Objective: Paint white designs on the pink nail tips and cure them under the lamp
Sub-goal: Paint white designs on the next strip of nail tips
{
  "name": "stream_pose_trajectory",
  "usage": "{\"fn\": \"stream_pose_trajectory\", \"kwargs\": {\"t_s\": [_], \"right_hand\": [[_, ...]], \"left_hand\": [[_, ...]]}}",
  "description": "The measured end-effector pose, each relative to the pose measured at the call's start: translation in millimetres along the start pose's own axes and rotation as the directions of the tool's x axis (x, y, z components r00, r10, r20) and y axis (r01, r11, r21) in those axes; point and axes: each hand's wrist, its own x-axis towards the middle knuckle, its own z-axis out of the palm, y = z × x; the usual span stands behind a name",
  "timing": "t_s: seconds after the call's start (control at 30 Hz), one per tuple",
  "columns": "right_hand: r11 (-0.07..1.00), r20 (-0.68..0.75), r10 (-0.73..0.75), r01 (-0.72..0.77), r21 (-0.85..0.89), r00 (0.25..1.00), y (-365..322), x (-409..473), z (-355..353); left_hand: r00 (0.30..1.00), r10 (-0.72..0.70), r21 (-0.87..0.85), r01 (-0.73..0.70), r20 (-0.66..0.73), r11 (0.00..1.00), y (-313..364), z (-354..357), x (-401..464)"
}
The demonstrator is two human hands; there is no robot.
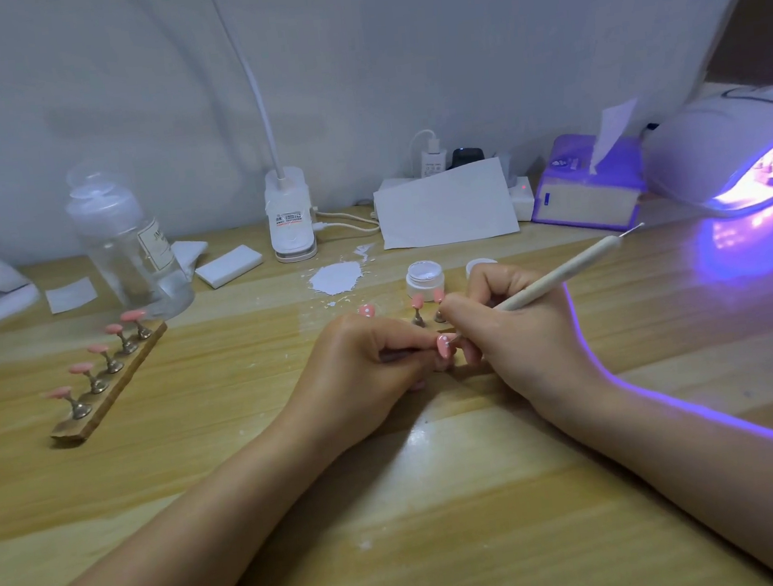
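Your left hand [357, 357] has its fingers curled in tight, and they pinch the thin stem of one small pink nail tip [444, 345] in the middle of the wooden table [248, 448]. Your right hand [515, 327] is curled around a long cream dotting pen [557, 276], and the pen's low end touches that pink tip, which has white dots on it. Three more pink tips stand just behind your hands; one [366, 311] has white dots. On your left, five plain pink tips sit in a row on a long wooden strip [110, 390]. One small white jar [425, 279] stands open near them. The white curing lamp [730, 155] glows purple far on your right.
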Motion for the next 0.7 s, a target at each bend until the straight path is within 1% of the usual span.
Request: {"fn": "stream_pose_trajectory", "kwargs": {"t_s": [0.07,0.13,0.2,0.23,0.3,0.4,0.43,0.5,0.57,0.63,0.7], "right_hand": [[1.000,-0.024,-0.007,0.007,0.028,1.000,0.1,0.2,0.3],[0.998,-0.072,-0.003,0.007,0.055,0.997,0.0,1.0,-0.3],[0.997,-0.108,0.024,-0.015,0.079,0.994,-0.5,2.6,-1.1],[0.993,-0.112,0.045,-0.032,0.117,0.993,-0.6,3.2,-1.5],[0.983,-0.086,0.067,-0.051,0.176,0.994,-0.9,4.2,-2.1],[0.993,-0.011,0.023,-0.022,0.114,1.000,-0.7,2.6,-4.6],[0.992,0.012,0.018,-0.019,0.125,1.000,0.0,2.0,-5.9],[0.988,0.061,0.016,-0.026,0.151,0.998,0.6,0.9,-8.2],[0.994,0.092,0.007,-0.017,0.105,0.996,0.5,-0.2,-8.7],[0.994,0.098,0.009,-0.019,0.107,0.995,-0.4,-1.1,-7.9],[0.990,0.067,0.024,-0.032,0.135,0.997,-0.4,-1.3,-7.3]], "left_hand": [[1.000,-0.021,-0.031,0.021,0.007,0.999,0.1,-0.1,-0.1],[0.999,-0.052,-0.098,0.053,0.012,0.994,0.4,-0.3,-0.2],[0.997,-0.078,-0.139,0.080,0.015,0.987,0.4,-0.1,0.0],[0.996,-0.090,-0.149,0.092,0.015,0.985,-0.1,0.1,0.0],[0.993,-0.116,-0.177,0.117,0.012,0.977,-0.9,0.6,0.1],[0.988,-0.154,-0.208,0.154,0.019,0.966,-0.2,0.9,-0.1],[0.987,-0.161,-0.204,0.161,0.020,0.966,0.8,0.6,-0.4],[0.987,-0.157,-0.208,0.160,0.031,0.965,2.1,-0.5,-0.6],[0.990,-0.136,-0.208,0.142,0.045,0.968,2.6,-1.2,-0.5],[0.990,-0.138,-0.214,0.144,0.042,0.966,3.8,-1.2,-0.2],[0.987,-0.158,-0.245,0.162,0.037,0.956,4.0,-1.0,-0.8]]}}
